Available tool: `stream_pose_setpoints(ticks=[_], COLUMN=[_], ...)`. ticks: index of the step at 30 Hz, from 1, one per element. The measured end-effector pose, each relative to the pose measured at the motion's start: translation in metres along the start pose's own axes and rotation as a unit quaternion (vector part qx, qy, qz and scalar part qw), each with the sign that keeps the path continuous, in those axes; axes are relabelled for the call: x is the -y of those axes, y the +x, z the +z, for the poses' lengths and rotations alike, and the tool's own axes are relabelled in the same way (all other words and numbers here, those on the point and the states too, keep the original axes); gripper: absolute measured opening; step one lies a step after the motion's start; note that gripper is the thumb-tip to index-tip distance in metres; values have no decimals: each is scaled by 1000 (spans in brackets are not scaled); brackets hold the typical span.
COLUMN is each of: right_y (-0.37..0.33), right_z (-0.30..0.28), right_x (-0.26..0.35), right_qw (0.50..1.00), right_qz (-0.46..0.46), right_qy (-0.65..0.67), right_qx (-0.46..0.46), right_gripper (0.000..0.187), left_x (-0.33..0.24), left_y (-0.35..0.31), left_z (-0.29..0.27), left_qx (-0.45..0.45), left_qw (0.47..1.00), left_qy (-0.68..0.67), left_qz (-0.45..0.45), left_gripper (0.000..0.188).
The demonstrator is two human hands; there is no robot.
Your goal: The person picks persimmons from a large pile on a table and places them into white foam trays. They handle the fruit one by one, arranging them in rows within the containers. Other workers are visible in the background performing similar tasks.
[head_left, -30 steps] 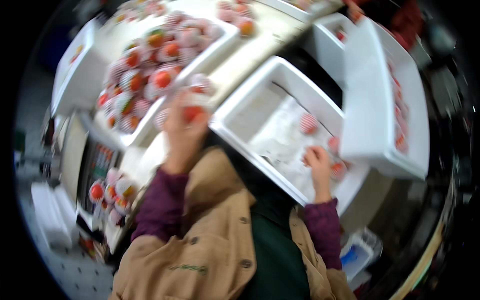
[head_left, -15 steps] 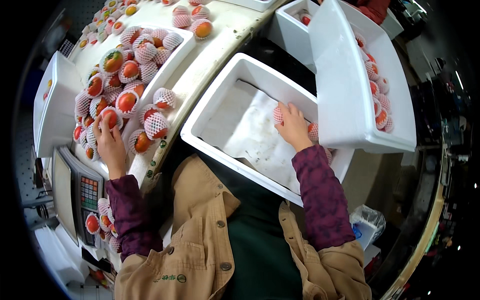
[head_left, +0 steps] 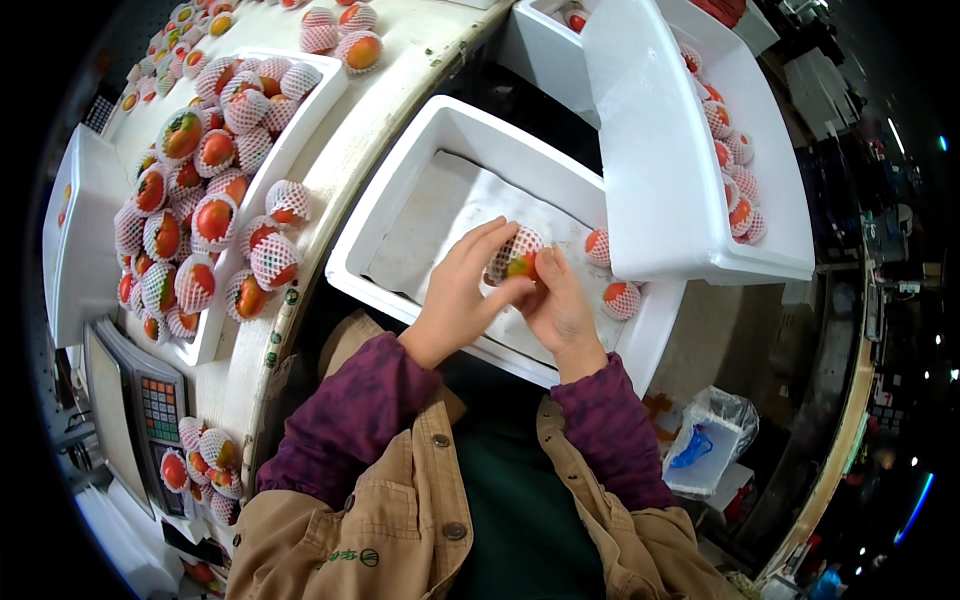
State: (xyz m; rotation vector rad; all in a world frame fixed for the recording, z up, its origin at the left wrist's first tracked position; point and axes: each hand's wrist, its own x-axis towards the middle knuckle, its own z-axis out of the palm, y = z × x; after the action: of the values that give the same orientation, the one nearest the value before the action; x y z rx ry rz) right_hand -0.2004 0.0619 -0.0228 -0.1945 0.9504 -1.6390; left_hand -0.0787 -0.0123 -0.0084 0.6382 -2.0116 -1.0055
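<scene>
Both of my hands meet over a white foam box [head_left: 400,190] lined with white paper. Between them is one red-orange fruit in a white foam net [head_left: 515,255]; my left hand [head_left: 465,290] has its fingers on the fruit's left side and my right hand [head_left: 560,305] cups it from the right. Two more netted fruits [head_left: 610,270] lie in the box's right corner, partly under a tilted foam box.
A white tray [head_left: 320,110] heaped with several netted fruits stands to my left on a curved white counter [head_left: 390,90]. Another foam box [head_left: 660,150] rests across the open box's right end. A scale with a keypad [head_left: 150,400] sits at lower left.
My left hand came from the fruit tray on the left across to the open box. Both hands now hold one netted fruit together above the paper.
</scene>
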Motion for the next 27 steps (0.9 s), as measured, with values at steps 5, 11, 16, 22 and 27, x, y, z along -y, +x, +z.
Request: stream_pose_setpoints(ticks=[5,11,16,22,27], right_y=[-10,-9,-7,-8,-8], right_z=[-18,-20,-22,-21,-19], right_x=[-3,-7,-6,-5,-6], right_qw=[997,987,978,979,987], right_qz=[55,94,114,114,88], right_qy=[49,125,173,166,130], right_qx=[-6,-33,-10,1,14], right_gripper=[39,43,40,40,40], left_x=[17,25,26,24,26], left_y=[-3,-13,-15,-17,-16], left_z=[12,20,22,21,18], left_qx=[14,-25,-31,-38,-10], left_qw=[1000,980,969,957,973], left_qy=[-19,-94,-142,-200,-182], left_qz=[-4,-173,-202,-209,-142], left_gripper=[17,11,12,11,22])
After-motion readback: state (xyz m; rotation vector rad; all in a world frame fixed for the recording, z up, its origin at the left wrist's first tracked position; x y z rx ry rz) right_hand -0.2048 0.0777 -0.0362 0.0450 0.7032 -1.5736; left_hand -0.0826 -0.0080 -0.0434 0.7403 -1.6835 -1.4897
